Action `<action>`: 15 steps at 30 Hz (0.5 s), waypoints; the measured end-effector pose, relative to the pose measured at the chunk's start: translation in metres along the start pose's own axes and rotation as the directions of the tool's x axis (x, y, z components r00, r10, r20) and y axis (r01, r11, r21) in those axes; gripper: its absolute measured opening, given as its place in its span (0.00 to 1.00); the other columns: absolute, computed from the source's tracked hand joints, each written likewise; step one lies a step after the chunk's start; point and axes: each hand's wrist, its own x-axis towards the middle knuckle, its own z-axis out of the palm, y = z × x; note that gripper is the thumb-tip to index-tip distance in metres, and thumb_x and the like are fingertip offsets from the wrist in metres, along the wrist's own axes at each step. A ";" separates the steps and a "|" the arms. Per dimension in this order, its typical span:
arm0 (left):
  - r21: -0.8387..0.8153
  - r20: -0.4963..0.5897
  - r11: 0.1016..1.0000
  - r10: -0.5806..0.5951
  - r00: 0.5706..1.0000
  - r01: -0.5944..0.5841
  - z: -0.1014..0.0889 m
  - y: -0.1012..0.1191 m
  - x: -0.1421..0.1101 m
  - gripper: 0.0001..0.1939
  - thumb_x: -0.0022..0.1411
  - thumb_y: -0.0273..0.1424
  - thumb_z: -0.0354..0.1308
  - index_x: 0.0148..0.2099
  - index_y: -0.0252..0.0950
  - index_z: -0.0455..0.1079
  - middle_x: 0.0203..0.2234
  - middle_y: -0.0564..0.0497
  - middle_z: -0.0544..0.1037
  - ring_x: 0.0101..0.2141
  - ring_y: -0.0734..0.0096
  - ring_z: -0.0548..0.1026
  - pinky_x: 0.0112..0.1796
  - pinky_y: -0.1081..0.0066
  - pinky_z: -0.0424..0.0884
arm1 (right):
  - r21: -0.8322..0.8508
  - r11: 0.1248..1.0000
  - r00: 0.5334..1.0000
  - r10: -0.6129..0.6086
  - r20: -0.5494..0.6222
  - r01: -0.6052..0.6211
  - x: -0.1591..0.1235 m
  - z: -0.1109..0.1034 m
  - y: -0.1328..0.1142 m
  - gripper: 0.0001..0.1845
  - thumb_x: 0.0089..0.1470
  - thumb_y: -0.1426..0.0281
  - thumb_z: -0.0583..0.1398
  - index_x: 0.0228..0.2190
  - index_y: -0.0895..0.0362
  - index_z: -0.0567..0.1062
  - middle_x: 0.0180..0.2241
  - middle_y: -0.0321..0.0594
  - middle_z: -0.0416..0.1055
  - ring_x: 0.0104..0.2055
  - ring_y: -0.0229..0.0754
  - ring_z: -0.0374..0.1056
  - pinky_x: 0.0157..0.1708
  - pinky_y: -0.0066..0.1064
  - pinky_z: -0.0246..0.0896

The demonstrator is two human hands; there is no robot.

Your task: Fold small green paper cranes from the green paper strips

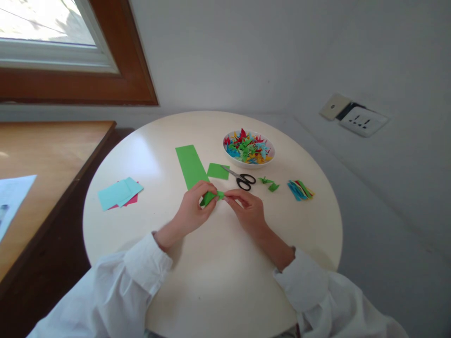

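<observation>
Between my two hands is a small piece of folded green paper [220,195]. My left hand [193,206] pinches its left part, and a darker green flap shows under those fingers. At its right end, the thumb and forefinger of my right hand [248,211] are pinched on the paper. Just beyond my left hand lies a long green paper strip [190,164], its near end hidden by the fingers. A smaller green paper piece [218,171] lies beside it, with the tip of black-handled scissors [243,179] over its edge. Small folded green pieces [269,183] rest right of the scissors.
A white bowl [248,164] full of colourful folded paper pieces stands at the back of the round white table [211,291]. Light blue sheets [116,193] overlap red paper on the left; coloured strips [300,190] lie on the right. A wooden desk [45,145] stands at the left.
</observation>
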 end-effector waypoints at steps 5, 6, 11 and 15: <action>-0.015 0.007 1.000 0.014 1.000 -0.014 0.001 0.000 0.000 0.04 0.55 0.22 0.53 0.33 0.36 0.66 0.31 0.48 0.73 0.32 0.72 0.71 0.33 0.73 0.67 | -0.017 1.000 1.000 -0.017 0.020 0.018 0.001 0.000 -0.002 0.03 0.47 0.73 0.61 0.27 0.54 0.76 0.28 0.37 0.76 0.31 0.38 0.71 0.33 0.28 0.66; -0.017 0.010 1.000 0.013 1.000 -0.013 0.001 0.000 0.000 0.04 0.55 0.23 0.53 0.33 0.36 0.66 0.31 0.47 0.74 0.33 0.72 0.72 0.34 0.73 0.67 | -0.026 0.999 1.000 -0.020 0.019 0.020 0.001 0.000 -0.002 0.03 0.47 0.72 0.60 0.27 0.54 0.76 0.27 0.37 0.75 0.31 0.38 0.71 0.33 0.28 0.66; -0.045 0.016 0.999 -0.025 1.000 0.026 0.001 0.001 -0.001 0.02 0.57 0.26 0.53 0.33 0.36 0.66 0.31 0.47 0.74 0.33 0.71 0.72 0.34 0.72 0.67 | -0.087 0.995 0.999 -0.042 0.009 0.043 0.001 0.000 -0.006 0.03 0.48 0.72 0.59 0.26 0.55 0.75 0.27 0.36 0.75 0.30 0.38 0.70 0.31 0.28 0.65; -0.072 0.013 0.994 -0.078 0.997 0.079 0.002 0.001 -0.001 0.05 0.60 0.29 0.50 0.35 0.36 0.66 0.34 0.46 0.74 0.36 0.70 0.72 0.36 0.71 0.68 | -0.118 0.991 0.998 -0.067 0.016 0.069 0.000 0.000 -0.006 0.04 0.49 0.73 0.58 0.26 0.55 0.74 0.27 0.37 0.74 0.30 0.38 0.69 0.32 0.28 0.64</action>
